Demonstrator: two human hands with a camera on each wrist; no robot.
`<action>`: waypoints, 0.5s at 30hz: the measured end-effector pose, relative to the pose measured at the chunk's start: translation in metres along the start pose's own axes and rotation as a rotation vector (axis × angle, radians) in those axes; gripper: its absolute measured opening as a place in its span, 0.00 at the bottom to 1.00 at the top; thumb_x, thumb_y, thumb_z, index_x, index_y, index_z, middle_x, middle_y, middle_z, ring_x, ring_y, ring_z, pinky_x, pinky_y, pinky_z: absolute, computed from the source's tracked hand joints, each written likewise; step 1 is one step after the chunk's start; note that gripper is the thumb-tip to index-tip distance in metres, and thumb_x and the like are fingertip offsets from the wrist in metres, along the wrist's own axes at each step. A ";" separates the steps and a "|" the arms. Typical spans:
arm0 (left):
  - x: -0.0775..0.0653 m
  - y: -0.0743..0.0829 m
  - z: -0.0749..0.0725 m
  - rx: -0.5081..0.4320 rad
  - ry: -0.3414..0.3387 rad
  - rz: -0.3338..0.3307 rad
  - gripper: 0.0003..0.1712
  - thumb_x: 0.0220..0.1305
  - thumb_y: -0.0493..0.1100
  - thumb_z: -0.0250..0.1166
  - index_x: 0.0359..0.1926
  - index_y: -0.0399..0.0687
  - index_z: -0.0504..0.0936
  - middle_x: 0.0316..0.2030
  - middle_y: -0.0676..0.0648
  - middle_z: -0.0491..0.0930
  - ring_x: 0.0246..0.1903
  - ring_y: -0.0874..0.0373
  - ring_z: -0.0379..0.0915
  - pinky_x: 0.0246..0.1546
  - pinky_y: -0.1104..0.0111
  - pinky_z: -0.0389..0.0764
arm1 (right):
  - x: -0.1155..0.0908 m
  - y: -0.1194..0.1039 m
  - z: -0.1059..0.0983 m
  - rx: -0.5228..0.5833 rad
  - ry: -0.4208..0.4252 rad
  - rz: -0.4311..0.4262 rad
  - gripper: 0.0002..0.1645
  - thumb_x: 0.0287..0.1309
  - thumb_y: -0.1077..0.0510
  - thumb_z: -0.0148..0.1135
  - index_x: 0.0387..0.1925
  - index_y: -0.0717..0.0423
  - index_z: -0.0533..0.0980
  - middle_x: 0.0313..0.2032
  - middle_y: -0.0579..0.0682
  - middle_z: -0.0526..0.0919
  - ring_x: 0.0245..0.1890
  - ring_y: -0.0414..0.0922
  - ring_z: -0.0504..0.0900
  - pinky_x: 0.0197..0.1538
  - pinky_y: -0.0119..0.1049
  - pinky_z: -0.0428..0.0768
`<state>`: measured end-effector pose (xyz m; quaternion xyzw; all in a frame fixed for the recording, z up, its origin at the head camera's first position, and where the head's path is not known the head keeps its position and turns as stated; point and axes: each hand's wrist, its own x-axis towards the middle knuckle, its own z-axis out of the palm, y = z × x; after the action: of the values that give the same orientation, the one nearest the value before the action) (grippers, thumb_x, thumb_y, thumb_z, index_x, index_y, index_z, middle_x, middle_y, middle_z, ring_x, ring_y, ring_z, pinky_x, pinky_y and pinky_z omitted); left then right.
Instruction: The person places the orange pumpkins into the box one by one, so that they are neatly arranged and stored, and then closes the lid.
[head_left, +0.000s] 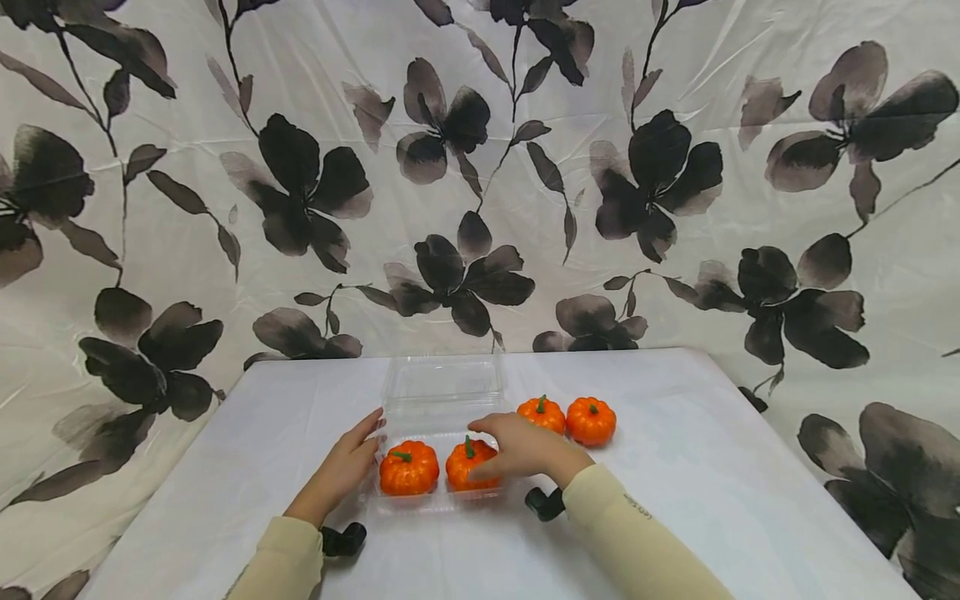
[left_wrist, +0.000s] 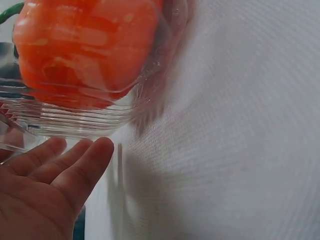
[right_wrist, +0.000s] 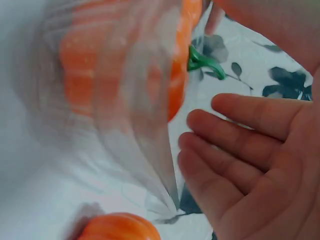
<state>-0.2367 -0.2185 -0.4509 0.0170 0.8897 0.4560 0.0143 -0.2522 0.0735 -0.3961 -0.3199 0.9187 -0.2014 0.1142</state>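
Observation:
A clear plastic clamshell box sits on the table with its lid folded back. Inside are two small orange toy pumpkins with green stems, one on the left and one on the right. My left hand is at the box's left side; in the left wrist view its straight fingertips meet the ribbed wall. Over the box's right side reaches my right hand, its thumb in front of the right pumpkin. The right wrist view shows its extended fingers beside that pumpkin, not curled round it.
Two more orange pumpkins stand on the white table right of the box, one partly behind my right hand and one farther right. A floral cloth hangs behind the table's back edge. Both wrists carry black devices.

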 end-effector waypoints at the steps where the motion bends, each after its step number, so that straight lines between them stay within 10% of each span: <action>1: 0.000 0.000 0.000 -0.003 -0.001 0.001 0.32 0.73 0.43 0.44 0.75 0.44 0.52 0.70 0.35 0.61 0.61 0.40 0.70 0.62 0.47 0.71 | -0.001 0.001 -0.001 0.006 0.008 -0.002 0.44 0.51 0.37 0.68 0.67 0.50 0.68 0.64 0.45 0.74 0.66 0.47 0.70 0.68 0.46 0.70; 15: -0.001 -0.003 -0.001 -0.030 -0.004 0.005 0.32 0.73 0.42 0.43 0.75 0.44 0.51 0.71 0.35 0.60 0.64 0.39 0.67 0.63 0.46 0.70 | -0.012 0.017 -0.017 0.034 0.177 -0.025 0.40 0.53 0.42 0.68 0.66 0.45 0.68 0.63 0.46 0.75 0.62 0.49 0.74 0.64 0.48 0.73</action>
<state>-0.2358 -0.2207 -0.4529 0.0200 0.8827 0.4692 0.0150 -0.2580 0.0985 -0.3880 -0.3105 0.9175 -0.2462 0.0353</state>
